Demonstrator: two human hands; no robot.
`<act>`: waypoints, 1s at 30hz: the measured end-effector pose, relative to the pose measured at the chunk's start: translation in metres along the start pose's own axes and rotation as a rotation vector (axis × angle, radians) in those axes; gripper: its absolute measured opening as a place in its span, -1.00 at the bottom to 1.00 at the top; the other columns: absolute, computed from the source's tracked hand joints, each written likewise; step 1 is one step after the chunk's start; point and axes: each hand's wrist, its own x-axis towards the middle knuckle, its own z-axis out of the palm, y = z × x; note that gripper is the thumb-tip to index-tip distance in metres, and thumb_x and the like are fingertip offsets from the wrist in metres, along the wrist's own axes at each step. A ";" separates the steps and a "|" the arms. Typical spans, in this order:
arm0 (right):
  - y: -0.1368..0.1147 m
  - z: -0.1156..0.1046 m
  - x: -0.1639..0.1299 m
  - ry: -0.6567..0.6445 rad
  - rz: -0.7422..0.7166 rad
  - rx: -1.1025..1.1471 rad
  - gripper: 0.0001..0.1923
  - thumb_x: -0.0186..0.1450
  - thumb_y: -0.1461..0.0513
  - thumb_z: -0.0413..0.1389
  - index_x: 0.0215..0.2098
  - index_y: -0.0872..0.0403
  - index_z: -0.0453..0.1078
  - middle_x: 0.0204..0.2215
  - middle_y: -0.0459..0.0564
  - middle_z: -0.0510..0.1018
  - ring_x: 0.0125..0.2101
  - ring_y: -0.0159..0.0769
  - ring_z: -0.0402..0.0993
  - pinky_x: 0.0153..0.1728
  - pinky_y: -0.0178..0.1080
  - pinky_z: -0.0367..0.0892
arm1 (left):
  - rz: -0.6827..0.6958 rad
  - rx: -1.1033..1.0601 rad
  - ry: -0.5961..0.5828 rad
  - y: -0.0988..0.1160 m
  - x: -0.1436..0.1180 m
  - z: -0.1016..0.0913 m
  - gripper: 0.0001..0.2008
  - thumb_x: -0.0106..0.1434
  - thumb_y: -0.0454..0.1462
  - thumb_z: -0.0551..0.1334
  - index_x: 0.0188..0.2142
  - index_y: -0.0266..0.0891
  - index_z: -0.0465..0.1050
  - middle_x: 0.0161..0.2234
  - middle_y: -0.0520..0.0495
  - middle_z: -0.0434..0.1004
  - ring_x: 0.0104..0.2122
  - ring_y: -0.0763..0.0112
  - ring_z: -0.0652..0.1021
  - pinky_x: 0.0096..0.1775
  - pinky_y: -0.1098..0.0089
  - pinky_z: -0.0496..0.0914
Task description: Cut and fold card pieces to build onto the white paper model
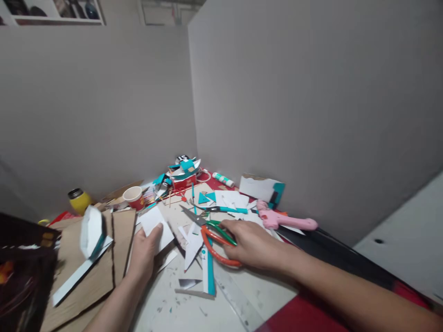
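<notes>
The work in hand looked to be cutting paper, at the point of lining up a piece with the blades rather than at the cut itself: the left hand (143, 251) pinched a small white card (166, 234) between its thumb on top and the fingers beneath, while the right hand (251, 244) gripped the orange-and-green scissors (204, 225) by the handles, its fingers wrapped around them and the blades pointing away to the upper left. The card was near the left edge of the pale work surface (166, 299), just beside the brown cardboard (78, 281), and the scissors were apart from it; whether the blades were parted or together could not be told for sure. Between the hands lay paper scraps and a white-and-teal strip (208, 272), with a clear ruler (238, 302) below the scissors and a pink glue gun (290, 223) beyond the right hand. The next move, as a judgement, called for bringing card and blades together, with the card's edge turned to meet the scissors, the left thumb well back from the cutting line, and the blades kept clear of the loose scraps beneath
</notes>
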 end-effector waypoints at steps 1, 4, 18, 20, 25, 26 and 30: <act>0.000 -0.001 0.000 0.001 -0.006 -0.011 -0.84 0.09 0.29 0.08 -0.32 0.08 0.37 -0.37 0.05 0.53 -0.38 -0.21 0.42 -0.45 -0.28 0.08 | -0.003 0.028 0.007 0.000 0.001 -0.001 -0.65 0.03 -0.25 0.37 -0.17 -0.33 0.50 -0.33 -0.15 0.66 -0.43 0.29 0.62 -0.33 0.38 0.46; 0.001 -0.002 0.000 -0.012 -0.022 -0.026 -0.84 0.08 0.28 0.09 -0.33 0.09 0.38 -0.38 0.05 0.53 -0.39 -0.22 0.40 -0.47 -0.28 0.04 | -0.017 0.125 0.041 0.000 0.004 -0.002 -0.64 0.04 -0.21 0.37 -0.16 -0.30 0.49 -0.29 -0.15 0.66 -0.36 0.24 0.63 -0.28 0.35 0.47; 0.004 -0.002 -0.003 0.004 -0.151 -0.031 -0.71 0.17 0.21 0.12 -0.14 0.09 0.37 -0.23 0.09 0.58 -0.26 -0.09 0.50 -0.42 -0.27 0.17 | -0.012 0.269 0.071 0.004 0.005 -0.002 -0.71 0.07 -0.19 0.33 -0.20 -0.23 0.48 -0.18 -0.10 0.64 -0.08 0.12 0.57 0.05 0.18 0.38; 0.005 -0.003 -0.004 0.006 -0.158 -0.028 -0.74 0.20 0.19 0.12 -0.14 0.09 0.36 -0.25 0.07 0.58 -0.28 -0.12 0.50 -0.42 -0.27 0.17 | -0.036 0.287 0.073 0.005 0.004 0.000 -0.70 0.06 -0.20 0.33 -0.19 -0.23 0.49 -0.18 -0.11 0.64 -0.10 0.11 0.58 0.02 0.18 0.41; 0.004 -0.004 -0.005 -0.001 -0.177 -0.039 -0.77 0.25 0.16 0.10 -0.15 0.09 0.36 -0.28 0.07 0.58 -0.29 -0.11 0.51 -0.42 -0.27 0.19 | -0.052 0.316 0.072 0.009 0.001 0.004 -0.73 0.14 -0.20 0.28 -0.16 -0.22 0.51 -0.26 -0.07 0.67 -0.18 0.16 0.61 -0.13 0.30 0.48; 0.003 -0.003 -0.005 0.005 -0.185 -0.042 -0.78 0.26 0.15 0.09 -0.16 0.09 0.37 -0.28 0.07 0.58 -0.28 -0.11 0.51 -0.41 -0.26 0.20 | -0.052 0.322 0.079 0.010 0.000 0.005 -0.74 0.15 -0.20 0.27 -0.16 -0.22 0.51 -0.29 -0.07 0.67 -0.19 0.17 0.62 -0.16 0.32 0.48; 0.013 -0.007 0.001 0.104 -0.165 -0.042 -0.75 0.31 0.15 0.06 -0.10 0.09 0.39 -0.20 0.09 0.55 -0.22 -0.13 0.49 -0.30 -0.23 0.26 | -0.030 0.315 0.082 0.012 -0.002 0.006 -0.76 0.13 -0.25 0.28 -0.18 -0.24 0.51 -0.34 -0.07 0.67 -0.18 0.17 0.61 -0.18 0.36 0.48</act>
